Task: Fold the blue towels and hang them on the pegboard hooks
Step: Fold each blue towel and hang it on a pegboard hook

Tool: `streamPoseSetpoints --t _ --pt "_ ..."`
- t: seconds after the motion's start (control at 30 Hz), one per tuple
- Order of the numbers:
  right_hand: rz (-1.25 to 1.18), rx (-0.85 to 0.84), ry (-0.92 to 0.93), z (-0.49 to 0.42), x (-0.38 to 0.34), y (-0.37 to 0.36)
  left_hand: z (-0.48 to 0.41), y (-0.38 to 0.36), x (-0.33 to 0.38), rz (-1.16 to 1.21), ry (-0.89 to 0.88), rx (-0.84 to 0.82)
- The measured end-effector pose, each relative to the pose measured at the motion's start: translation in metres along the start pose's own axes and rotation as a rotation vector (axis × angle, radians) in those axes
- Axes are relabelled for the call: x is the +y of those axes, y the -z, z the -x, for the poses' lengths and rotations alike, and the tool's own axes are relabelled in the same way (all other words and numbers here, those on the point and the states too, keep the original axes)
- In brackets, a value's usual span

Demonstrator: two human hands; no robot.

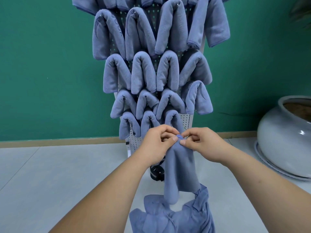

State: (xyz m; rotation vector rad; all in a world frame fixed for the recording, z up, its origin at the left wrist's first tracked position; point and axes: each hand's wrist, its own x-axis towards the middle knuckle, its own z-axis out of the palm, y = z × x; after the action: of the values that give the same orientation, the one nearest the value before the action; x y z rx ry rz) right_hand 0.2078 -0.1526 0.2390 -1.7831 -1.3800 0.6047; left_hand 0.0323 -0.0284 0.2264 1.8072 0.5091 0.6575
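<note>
The left hand (156, 143) and right hand (202, 143) both pinch the bunched top of a folded blue microfibre towel (180, 167), which hangs between the wrists just before the bare lower edge of the white perforated pegboard (136, 142). Above the hands, hung blue towels (143, 73) crowd every row. Open grey floor (67, 174) lies left of the left hand, a heap of loose blue towels (176, 216) below both, and well right of the right hand stands a round pale-grey glazed pot (282, 140), brownish inside.
</note>
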Motion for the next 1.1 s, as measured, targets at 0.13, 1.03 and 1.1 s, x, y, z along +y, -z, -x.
streamPoseSetpoints --t 0.13,1.03,1.1 --pt "0.062 0.047 -0.041 -0.001 0.006 0.003 -0.003 -0.001 -0.003 -0.133 0.016 0.051" --pt "0.448 0.066 0.064 0.006 0.045 0.047 -0.012 0.099 -0.046 -0.401 0.064 0.635" --pt "0.583 0.091 0.007 0.005 0.049 0.048 -0.011 0.102 -0.047 -0.413 0.081 0.645"
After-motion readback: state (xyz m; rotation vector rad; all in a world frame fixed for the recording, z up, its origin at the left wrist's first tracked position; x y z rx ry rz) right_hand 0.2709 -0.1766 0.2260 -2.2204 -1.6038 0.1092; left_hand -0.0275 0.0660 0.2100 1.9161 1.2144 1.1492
